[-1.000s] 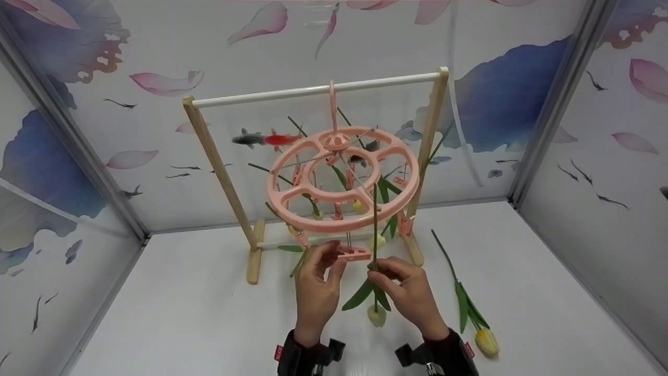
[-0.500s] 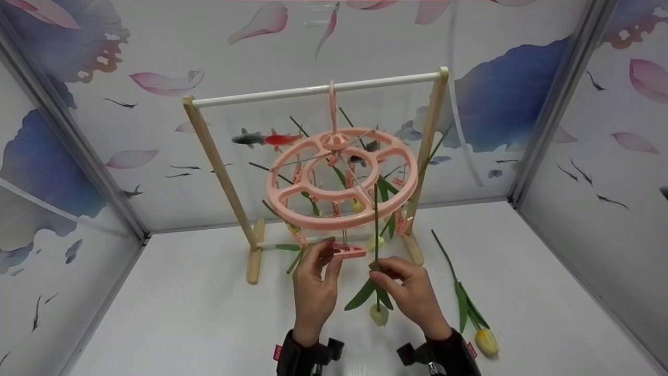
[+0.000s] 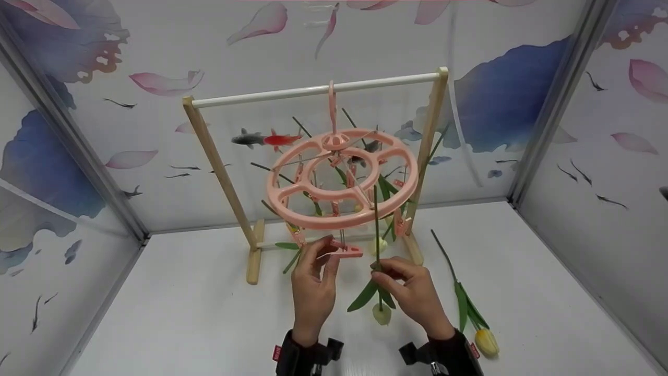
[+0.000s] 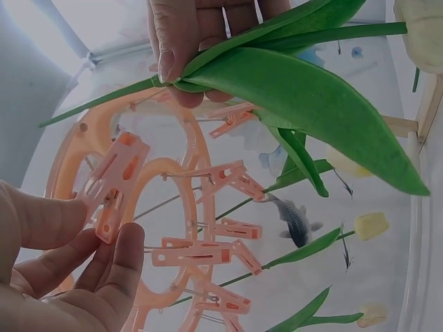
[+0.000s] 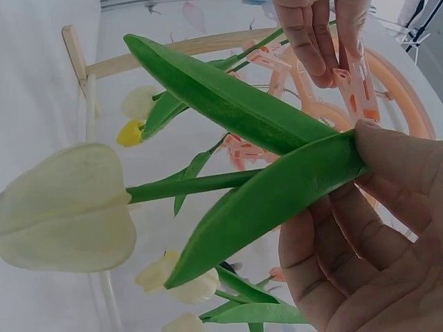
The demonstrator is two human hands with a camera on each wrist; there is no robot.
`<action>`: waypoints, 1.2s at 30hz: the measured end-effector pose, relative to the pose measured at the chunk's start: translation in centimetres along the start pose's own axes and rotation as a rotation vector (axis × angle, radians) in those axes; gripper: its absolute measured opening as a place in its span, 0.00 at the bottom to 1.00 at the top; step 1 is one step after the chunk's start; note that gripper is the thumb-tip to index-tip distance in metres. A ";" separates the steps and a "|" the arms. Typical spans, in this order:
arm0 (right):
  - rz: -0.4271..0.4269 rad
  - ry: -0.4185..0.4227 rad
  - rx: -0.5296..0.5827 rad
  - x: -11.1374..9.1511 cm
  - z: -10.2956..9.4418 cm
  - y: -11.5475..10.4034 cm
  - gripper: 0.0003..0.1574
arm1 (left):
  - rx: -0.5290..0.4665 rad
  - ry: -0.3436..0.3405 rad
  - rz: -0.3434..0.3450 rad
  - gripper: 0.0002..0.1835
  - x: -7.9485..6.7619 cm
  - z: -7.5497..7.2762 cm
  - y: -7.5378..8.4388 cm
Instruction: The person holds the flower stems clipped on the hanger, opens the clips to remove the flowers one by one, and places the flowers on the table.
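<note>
My left hand (image 3: 314, 292) pinches a pink clothespin (image 3: 348, 251) that hangs from the front of a round pink clip hanger (image 3: 334, 224). In the left wrist view, thumb and fingers squeeze the handle end of that clothespin (image 4: 118, 176). My right hand (image 3: 412, 292) pinches the stem of a white tulip (image 3: 382, 314) near the base of its leaves. The tulip points bloom down, its bare stem rising in front of the hanger's rim. In the right wrist view the white bloom (image 5: 66, 207) and two broad leaves (image 5: 277, 200) show large. A gap separates clothespin and stem.
The hanger hooks over the white bar (image 3: 261, 95) of a wooden-legged rack (image 3: 222, 172). Several tulips hang upside down from its other clips. A yellow tulip (image 3: 486, 342) lies on the white table (image 3: 172, 313) at the right. Printed panels enclose the back and sides.
My left hand and the clothespin have shifted slightly left, the hanger turning a little with them. My right hand and the tulip have drifted slightly right, widening the gap.
</note>
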State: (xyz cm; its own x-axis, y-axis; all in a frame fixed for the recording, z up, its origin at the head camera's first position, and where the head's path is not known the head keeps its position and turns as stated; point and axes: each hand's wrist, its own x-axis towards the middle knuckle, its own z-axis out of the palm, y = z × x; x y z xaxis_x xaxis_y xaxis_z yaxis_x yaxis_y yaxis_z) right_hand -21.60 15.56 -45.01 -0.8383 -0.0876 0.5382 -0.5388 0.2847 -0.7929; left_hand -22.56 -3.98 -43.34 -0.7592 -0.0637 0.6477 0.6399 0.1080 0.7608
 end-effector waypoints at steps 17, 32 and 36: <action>0.036 -0.054 -0.034 -0.1 -0.9 0.0 0.09 | -0.011 0.006 0.034 0.16 0.2 -0.2 -0.1; -0.019 -0.038 -0.075 -0.3 -2.3 -0.2 0.10 | -0.044 -0.004 -0.005 0.18 0.3 -0.2 0.1; -0.014 -0.038 -0.071 -0.4 -2.7 0.0 0.10 | -0.044 -0.006 -0.024 0.19 0.3 -0.2 0.1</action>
State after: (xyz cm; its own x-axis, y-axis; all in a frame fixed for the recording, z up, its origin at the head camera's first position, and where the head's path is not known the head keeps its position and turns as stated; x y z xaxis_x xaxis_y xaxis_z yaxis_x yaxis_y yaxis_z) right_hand -21.01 18.14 -44.42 -0.8338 -0.1280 0.5370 -0.5447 0.3499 -0.7622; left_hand -22.71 -4.19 -43.08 -0.7750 -0.0594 0.6292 0.6262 0.0628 0.7772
